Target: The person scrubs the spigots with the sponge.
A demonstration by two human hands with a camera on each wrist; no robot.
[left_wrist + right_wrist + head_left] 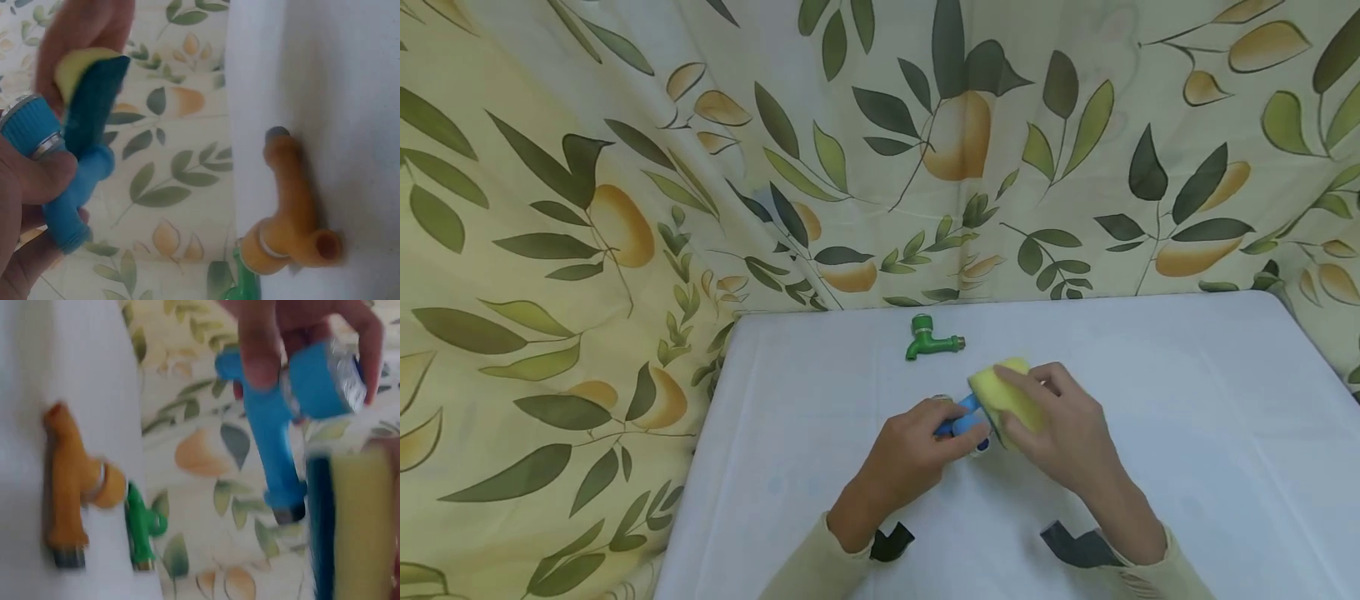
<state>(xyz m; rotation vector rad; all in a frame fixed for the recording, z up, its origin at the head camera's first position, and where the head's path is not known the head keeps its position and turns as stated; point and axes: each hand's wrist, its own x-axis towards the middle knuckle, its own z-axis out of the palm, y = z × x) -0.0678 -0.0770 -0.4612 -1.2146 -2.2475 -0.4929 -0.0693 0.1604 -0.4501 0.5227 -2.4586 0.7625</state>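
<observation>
My left hand [913, 446] grips a blue plastic tap [78, 181] above the white table. Thumb and fingers hold it by the body, below its ribbed blue knob with a silvery end. My right hand [1067, 425] pinches a sponge [1009, 402], yellow on one face and dark green on its scouring face [94, 103]. That green face points toward the blue tap's pipe end, very close to it; whether they touch I cannot tell. In the head view the left fingers cover much of the blue tap.
An orange tap [290, 200] lies on the table [805, 383], mostly hidden behind the hands in the head view. Beyond it, toward the back edge, lies a green tap [928, 339]. A leaf-and-fruit patterned curtain [880, 150] hangs behind the table.
</observation>
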